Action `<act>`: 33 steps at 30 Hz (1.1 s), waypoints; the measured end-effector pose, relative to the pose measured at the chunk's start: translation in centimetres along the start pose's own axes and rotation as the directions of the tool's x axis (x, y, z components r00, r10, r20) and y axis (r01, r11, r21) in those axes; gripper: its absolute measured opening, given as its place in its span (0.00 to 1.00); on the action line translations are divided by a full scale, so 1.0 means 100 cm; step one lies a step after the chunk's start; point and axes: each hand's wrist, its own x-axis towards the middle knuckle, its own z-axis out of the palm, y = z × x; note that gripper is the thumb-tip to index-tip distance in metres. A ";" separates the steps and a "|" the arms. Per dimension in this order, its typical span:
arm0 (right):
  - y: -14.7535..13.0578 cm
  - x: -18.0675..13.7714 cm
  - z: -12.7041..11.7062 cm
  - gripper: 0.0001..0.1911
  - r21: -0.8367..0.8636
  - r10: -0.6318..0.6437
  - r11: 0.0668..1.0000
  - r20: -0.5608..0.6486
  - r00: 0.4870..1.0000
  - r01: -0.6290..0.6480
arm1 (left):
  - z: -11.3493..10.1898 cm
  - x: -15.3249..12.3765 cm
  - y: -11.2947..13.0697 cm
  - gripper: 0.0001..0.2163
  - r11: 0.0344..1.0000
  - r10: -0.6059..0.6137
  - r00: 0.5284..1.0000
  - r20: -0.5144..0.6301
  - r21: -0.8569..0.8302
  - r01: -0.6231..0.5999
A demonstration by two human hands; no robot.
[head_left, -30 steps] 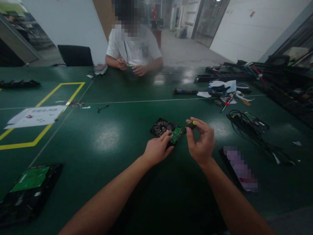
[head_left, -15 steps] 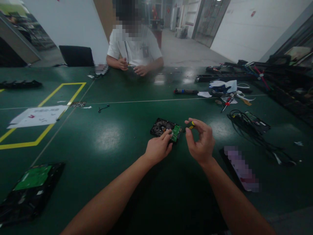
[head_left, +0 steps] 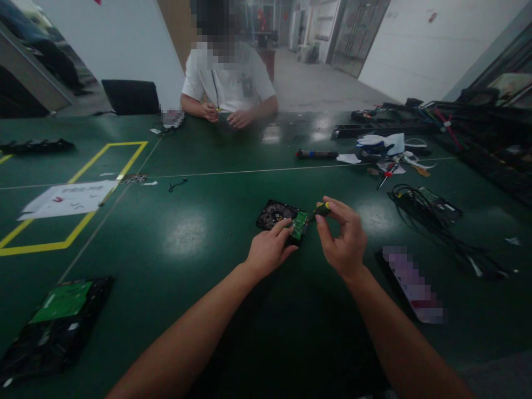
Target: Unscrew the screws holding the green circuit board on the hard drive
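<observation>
A black hard drive (head_left: pixel 275 214) with a small green circuit board (head_left: pixel 299 223) lies on the green table (head_left: pixel 208 233) in front of me. My left hand (head_left: pixel 269 250) rests on its near edge, fingers pressed on the board. My right hand (head_left: pixel 344 238) is closed around a small screwdriver with a yellow and black handle (head_left: pixel 322 209), its tip pointed at the board's right side.
Another hard drive (head_left: pixel 58 321) with a green board lies at near left. A blurred flat object (head_left: pixel 413 285) sits right of my right hand. Black cables (head_left: pixel 432 213), tools and papers lie at far right. A person (head_left: pixel 228 83) sits across the table. Yellow tape marks a rectangle (head_left: pixel 78 194).
My right hand has turned the screwdriver slightly between its fingers. The left hand stays on the drive. The view has shifted a little.
</observation>
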 end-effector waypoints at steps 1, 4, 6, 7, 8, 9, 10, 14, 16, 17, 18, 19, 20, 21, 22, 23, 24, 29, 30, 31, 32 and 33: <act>-0.001 0.001 -0.001 0.25 -0.019 -0.019 1.000 -0.007 1.000 0.019 | 0.001 0.001 -0.002 0.22 1.000 0.017 1.000 -0.011 -0.016 -0.017; -0.007 0.007 -0.004 0.22 -0.104 -0.064 0.993 -0.013 0.998 0.062 | 0.001 0.004 -0.009 0.24 0.997 0.049 0.998 -0.028 -0.066 -0.051; -0.009 0.008 -0.006 0.22 -0.134 -0.063 0.989 -0.008 0.998 0.061 | 0.002 0.004 -0.011 0.23 0.994 0.055 0.998 -0.029 -0.089 -0.058; -0.009 0.008 -0.006 0.22 -0.134 -0.056 0.989 -0.007 0.998 0.055 | 0.002 0.004 -0.011 0.22 0.994 0.057 0.998 -0.030 -0.094 -0.060; -0.008 0.007 -0.005 0.22 -0.120 -0.044 0.992 -0.006 0.999 0.043 | 0.002 0.004 -0.011 0.22 0.994 0.058 0.998 -0.032 -0.096 -0.060; -0.007 0.006 -0.004 0.23 -0.092 -0.025 0.995 -0.004 1.000 0.025 | 0.002 0.003 -0.010 0.22 0.994 0.056 0.998 -0.034 -0.095 -0.059; -0.006 0.005 -0.004 0.24 -0.055 -0.001 0.998 0.001 1.000 0.001 | 0.002 0.002 -0.010 0.22 0.994 0.052 0.998 -0.036 -0.092 -0.055; -0.004 0.003 -0.003 0.26 -0.011 0.035 0.999 0.024 0.999 -0.035 | 0.002 0.001 -0.007 0.22 0.996 0.045 0.998 -0.045 -0.078 -0.049; -0.006 0.006 -0.005 0.24 -0.079 -0.005 0.997 0.022 1.000 0.006 | 0.002 0.001 -0.006 0.22 0.996 0.049 0.998 -0.049 -0.076 -0.052; -0.007 0.007 -0.006 0.23 -0.110 -0.022 0.994 0.023 0.999 0.024 | 0.002 0.001 -0.006 0.21 0.996 0.051 0.997 -0.050 -0.076 -0.055; -0.008 0.008 -0.006 0.23 -0.131 -0.033 0.991 0.026 0.999 0.037 | 0.001 0.001 -0.006 0.21 0.995 0.054 0.997 -0.050 -0.076 -0.057; -0.009 0.008 -0.006 0.23 -0.141 -0.039 0.989 0.028 0.999 0.043 | 0.001 0.001 -0.006 0.21 0.995 0.055 0.997 -0.051 -0.076 -0.059; -0.009 0.008 -0.006 0.23 -0.139 -0.039 0.989 0.025 0.999 0.042 | 0.001 0.001 -0.006 0.21 0.995 0.058 0.997 -0.050 -0.076 -0.062; -0.008 0.008 -0.006 0.23 -0.123 -0.034 0.992 0.020 0.999 0.036 | 0.001 0.001 -0.006 0.21 0.995 0.060 0.997 -0.050 -0.074 -0.064; -0.007 0.007 -0.005 0.23 -0.095 -0.023 0.995 0.014 1.000 0.024 | 0.001 0.001 -0.006 0.21 0.995 0.061 0.997 -0.050 -0.073 -0.065; -0.006 0.006 -0.004 0.24 -0.060 -0.008 0.998 0.009 1.000 0.009 | 0.001 0.001 -0.006 0.21 0.995 0.060 0.997 -0.051 -0.072 -0.064; -0.006 0.005 -0.003 0.24 -0.028 0.005 1.000 0.006 1.000 -0.005 | 0.002 0.001 -0.005 0.20 0.996 0.058 0.997 -0.053 -0.070 -0.061; -0.008 0.007 -0.003 0.22 -0.088 -0.042 0.995 -0.020 0.999 0.040 | 0.002 0.001 -0.005 0.20 0.996 0.049 0.997 -0.057 -0.065 -0.053; -0.009 0.008 -0.004 0.21 -0.112 -0.060 0.992 -0.023 0.998 0.057 | 0.002 0.001 -0.005 0.20 0.996 0.053 0.997 -0.057 -0.065 -0.056; -0.010 0.009 -0.005 0.21 -0.125 -0.071 0.990 -0.024 0.997 0.067 | 0.002 0.001 -0.005 0.21 0.996 0.057 0.997 -0.057 -0.066 -0.061; -0.010 0.009 -0.005 0.21 -0.129 -0.075 0.989 -0.024 0.997 0.071 | 0.002 0.001 -0.005 0.21 0.996 0.060 0.996 -0.058 -0.066 -0.064; -0.010 0.009 -0.005 0.21 -0.125 -0.072 0.990 -0.022 0.997 0.069 | 0.002 0.001 -0.005 0.20 0.996 0.060 0.996 -0.059 -0.066 -0.064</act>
